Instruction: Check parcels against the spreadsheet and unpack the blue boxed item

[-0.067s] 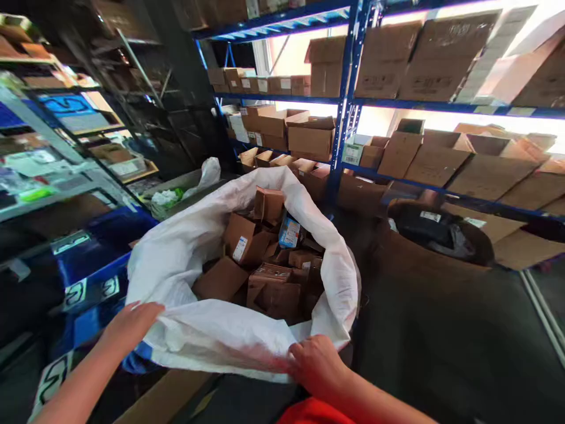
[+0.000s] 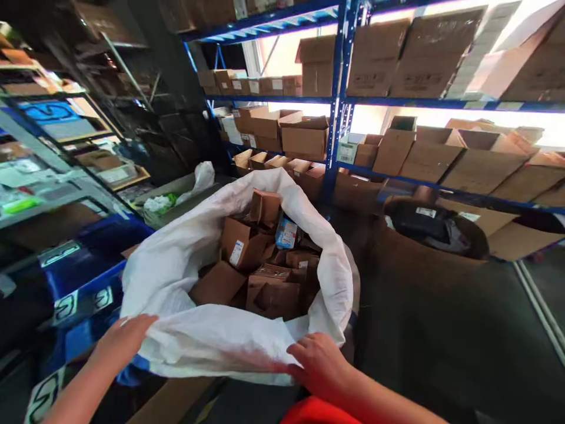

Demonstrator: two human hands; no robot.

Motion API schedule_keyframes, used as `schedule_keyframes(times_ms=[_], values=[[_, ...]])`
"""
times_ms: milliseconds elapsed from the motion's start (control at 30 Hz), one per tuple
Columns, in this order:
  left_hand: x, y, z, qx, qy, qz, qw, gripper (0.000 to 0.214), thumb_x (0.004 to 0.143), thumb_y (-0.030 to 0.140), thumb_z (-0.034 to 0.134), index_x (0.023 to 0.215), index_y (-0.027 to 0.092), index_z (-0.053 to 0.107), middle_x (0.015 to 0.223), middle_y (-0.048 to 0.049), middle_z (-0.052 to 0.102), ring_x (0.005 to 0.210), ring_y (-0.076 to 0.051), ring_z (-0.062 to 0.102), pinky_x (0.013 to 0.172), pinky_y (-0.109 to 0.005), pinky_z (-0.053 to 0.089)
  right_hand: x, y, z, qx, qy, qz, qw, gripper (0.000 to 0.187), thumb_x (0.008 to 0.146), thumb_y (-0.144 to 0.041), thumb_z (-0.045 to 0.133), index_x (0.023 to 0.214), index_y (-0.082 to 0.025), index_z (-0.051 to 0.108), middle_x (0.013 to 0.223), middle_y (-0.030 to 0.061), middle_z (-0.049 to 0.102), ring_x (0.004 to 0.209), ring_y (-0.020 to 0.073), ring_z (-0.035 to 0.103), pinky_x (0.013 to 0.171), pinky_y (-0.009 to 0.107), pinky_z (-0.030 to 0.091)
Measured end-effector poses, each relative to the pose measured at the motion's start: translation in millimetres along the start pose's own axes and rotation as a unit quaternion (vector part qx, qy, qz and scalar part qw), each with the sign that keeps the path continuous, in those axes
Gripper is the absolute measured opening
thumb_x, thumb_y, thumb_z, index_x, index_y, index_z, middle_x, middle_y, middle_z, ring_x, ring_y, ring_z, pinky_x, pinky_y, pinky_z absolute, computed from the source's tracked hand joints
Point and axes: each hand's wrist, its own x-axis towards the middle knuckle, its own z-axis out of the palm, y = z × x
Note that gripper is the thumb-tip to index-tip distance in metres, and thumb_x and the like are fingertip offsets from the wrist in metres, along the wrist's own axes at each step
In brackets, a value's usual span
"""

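A large white woven sack stands in front of me with its mouth wide and its rim rolled outward. Inside it lie several brown cardboard boxes and a small blue box. My left hand is closed over the sack's front left edge, its fingertips partly hidden by the fabric. At the front right, my right hand pinches the rolled rim between thumb and fingers. The rim sags between both hands.
Blue metal shelving with open cardboard boxes runs along the back. Blue bins sit at left. On the right, a big carton holds a black wrapped bundle. A greyish sack stands behind at left.
The view has turned slightly, so the shelves sit further left. My left hand is a little lower and further left in the picture, still at the sack's edge.
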Motion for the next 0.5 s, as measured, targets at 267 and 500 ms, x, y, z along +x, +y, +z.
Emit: schedule_keyframes(times_ms=[267,500], values=[[87.0,229.9,-36.1,-0.311,-0.041,-0.013,0.949,0.036,0.085,0.046,0.050,0.099,0.022,0.073,0.109,-0.0092,0.076,0.109,-0.030,0.068,0.100,-0.041,0.051,-53.4,146.6,-24.1,0.169,0.179,0.161,0.956,0.028,0.096,-0.029,0.045,0.104,-0.023,0.071,0.096,0.0040,0.075,0.085,0.0161,0.069,0.076,0.026,0.048],[214.8,485.3,-55.6,-0.447,-0.081,-0.118,0.883,0.041,0.093,0.044,0.064,0.123,0.016,0.062,0.125,-0.0069,0.062,0.110,-0.027,0.063,0.090,-0.044,0.056,-118.3,371.4,-4.2,0.074,0.024,0.337,0.938,0.036,0.091,-0.017,0.038,0.109,-0.020,0.070,0.103,0.0078,0.074,0.094,0.0207,0.070,0.083,0.030,0.050]])
